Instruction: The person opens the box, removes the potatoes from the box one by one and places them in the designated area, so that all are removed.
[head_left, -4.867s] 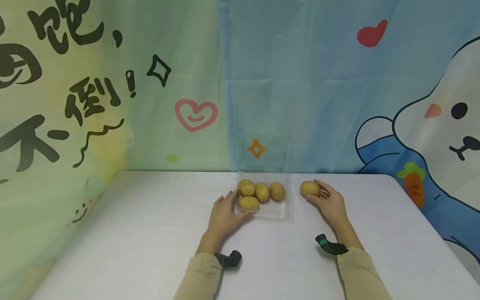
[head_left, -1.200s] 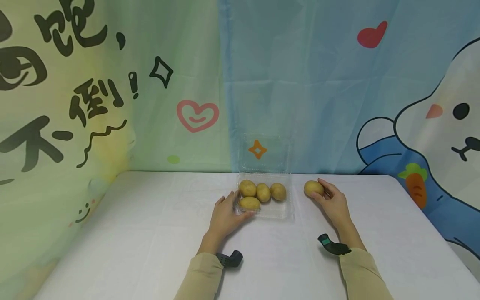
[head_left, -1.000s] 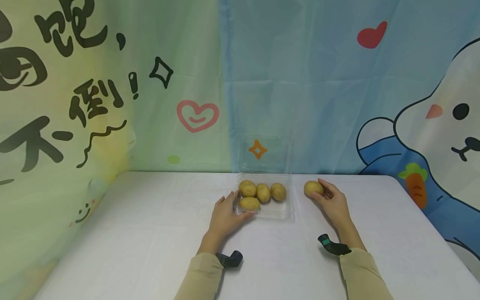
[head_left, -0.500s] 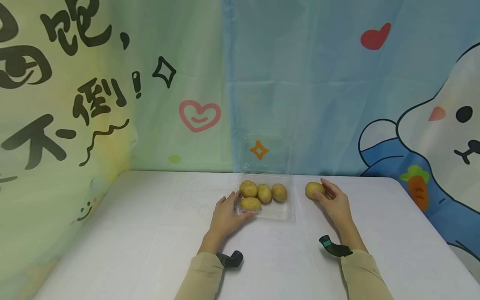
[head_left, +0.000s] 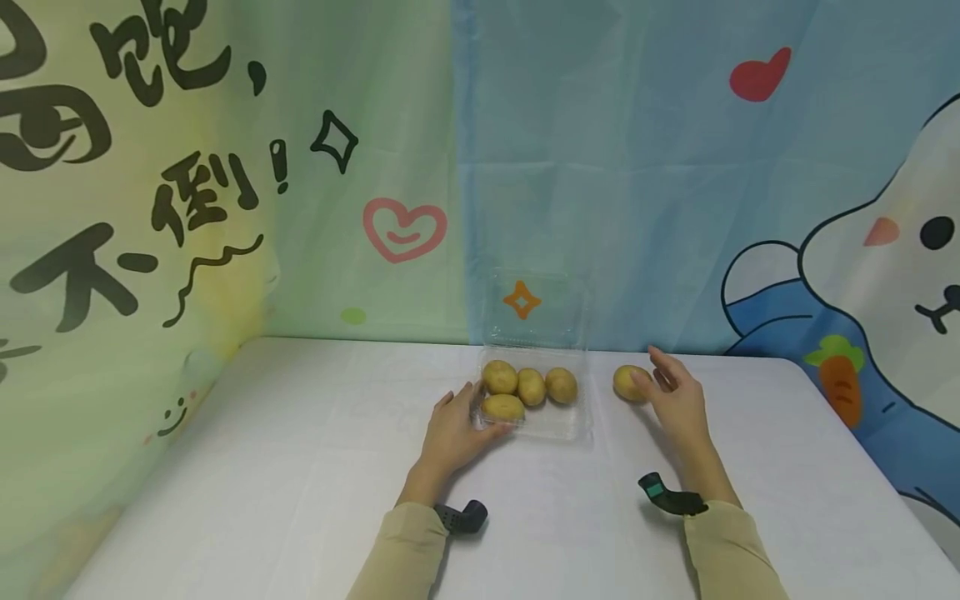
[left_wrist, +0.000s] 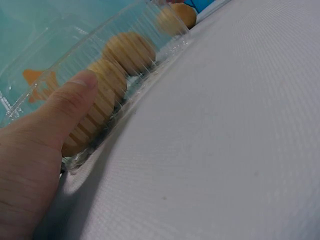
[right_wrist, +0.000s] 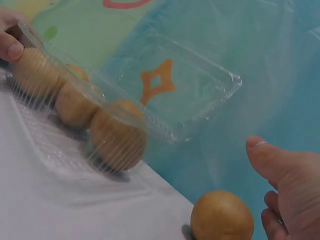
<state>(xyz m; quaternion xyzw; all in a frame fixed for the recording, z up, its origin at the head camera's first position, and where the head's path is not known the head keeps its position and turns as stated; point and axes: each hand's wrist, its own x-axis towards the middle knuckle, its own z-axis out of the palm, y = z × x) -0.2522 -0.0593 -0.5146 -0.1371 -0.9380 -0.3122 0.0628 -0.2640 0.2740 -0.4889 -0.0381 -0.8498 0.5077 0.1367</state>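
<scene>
Khaki sleeve [head_left: 402,550] behind it, the left hand [head_left: 453,432] gripped the clear plastic clamshell [head_left: 552,427] by its near-left corner, four potatoes [head_left: 532,387] inside. Rightward, a lone potato [head_left: 628,383] sat on white tablecloth [head_left: 300,500] beside the right hand [head_left: 681,412], fingers parted wide; not nudging it seemed wise.

Right wrist view: loose potato [right_wrist: 222,217] cut off by bottom edge.

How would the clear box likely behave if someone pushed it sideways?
The box looks thin and ribbed, so it would likely flex rather than stay stiff. The rounded potatoes inside leave room at its front right, so they may roll. The raised lid also looks thin and would probably wobble.
</scene>
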